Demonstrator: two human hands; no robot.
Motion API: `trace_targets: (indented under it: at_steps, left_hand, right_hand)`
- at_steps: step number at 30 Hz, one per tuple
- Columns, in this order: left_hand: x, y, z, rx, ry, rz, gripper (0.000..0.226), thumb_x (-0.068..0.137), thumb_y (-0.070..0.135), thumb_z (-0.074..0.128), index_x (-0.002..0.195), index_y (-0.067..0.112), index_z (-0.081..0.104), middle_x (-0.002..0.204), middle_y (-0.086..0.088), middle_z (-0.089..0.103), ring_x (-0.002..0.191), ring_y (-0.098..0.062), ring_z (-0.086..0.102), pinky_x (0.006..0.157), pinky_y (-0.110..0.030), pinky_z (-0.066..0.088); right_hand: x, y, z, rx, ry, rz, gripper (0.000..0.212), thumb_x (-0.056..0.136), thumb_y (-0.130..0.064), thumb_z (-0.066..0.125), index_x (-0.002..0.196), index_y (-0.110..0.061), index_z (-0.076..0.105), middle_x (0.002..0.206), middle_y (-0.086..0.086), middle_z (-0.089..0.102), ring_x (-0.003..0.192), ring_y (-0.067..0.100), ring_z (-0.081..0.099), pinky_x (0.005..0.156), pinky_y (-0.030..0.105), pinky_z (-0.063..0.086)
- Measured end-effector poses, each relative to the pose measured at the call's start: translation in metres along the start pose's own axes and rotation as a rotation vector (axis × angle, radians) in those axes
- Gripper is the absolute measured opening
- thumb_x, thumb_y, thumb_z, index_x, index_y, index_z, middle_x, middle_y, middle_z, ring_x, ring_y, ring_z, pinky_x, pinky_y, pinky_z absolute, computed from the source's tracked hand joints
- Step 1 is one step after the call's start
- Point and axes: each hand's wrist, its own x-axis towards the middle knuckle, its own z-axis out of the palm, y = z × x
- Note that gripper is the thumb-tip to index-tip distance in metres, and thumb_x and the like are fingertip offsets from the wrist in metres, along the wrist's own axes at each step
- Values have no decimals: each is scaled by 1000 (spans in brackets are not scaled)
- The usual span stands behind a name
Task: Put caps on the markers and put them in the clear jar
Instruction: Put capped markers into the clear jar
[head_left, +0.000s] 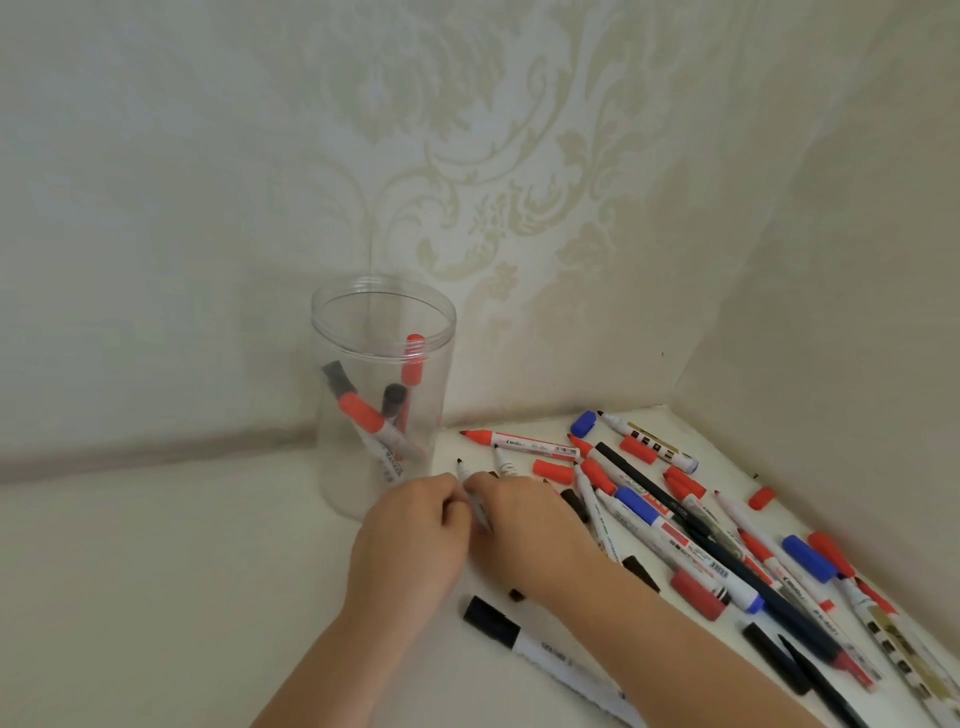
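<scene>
Currently an uncapped black marker (475, 499) is pinched between the left hand (410, 535) and right hand (519, 525), held together mid-frame, just right of the clear jar (383, 395). Capping step; a black cap (575, 505) must be fetched next.

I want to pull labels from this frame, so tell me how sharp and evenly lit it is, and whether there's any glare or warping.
Head view: soft, even light with faint shadows; the whole frame is slightly soft, and marker print is unreadable. The left hand and right hand look mildly blurred. The clear jar shows only faint rim highlights. Wide-angle warping bends the wall edges.
</scene>
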Motion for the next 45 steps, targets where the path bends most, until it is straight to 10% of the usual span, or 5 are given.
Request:
trace_targets:
  at_steps: [5,12,20,30,45]
  left_hand:
    - [0,-5,14,6,-28,111,17,83,4,44,79,20,51,81,7,52,82,-15,51,70,-26,40]
    - [7,-2,32,128,-254,273,62,93,0,33,145,28,15,152,11,16,139,-4,9,108,-15,7]
    - [12,-11,33,226,-158,283,23,86,18,59,109,20,60,110,5,52,104,-14,44,84,-18,30]
    - [-12,28,10,-55,-213,468,27,62,52,72,78,38,54,89,33,54,84,6,48,75,-2,32]
    - [-6,22,25,-459,-260,96,13,77,10,68,80,22,63,86,15,72,82,4,63,70,-8,43]
  right_hand:
    - [-32,25,-33,419,155,158,37,82,-22,60,115,-37,52,75,-10,56,54,3,54,43,11,43]
    - [-102,75,-42,472,124,304,45,80,-18,65,105,-50,44,68,-1,57,59,8,53,62,14,49]
    - [-130,78,-26,570,175,197,51,76,-14,66,97,-57,45,94,-24,53,77,0,53,68,9,44]
    - [-138,81,-35,553,269,97,48,77,-14,65,93,-56,51,95,-24,55,81,7,54,67,15,47]
    - [-149,25,0,239,61,-20,23,64,-52,43,79,-35,40,56,-21,32,41,-2,45,43,6,39]
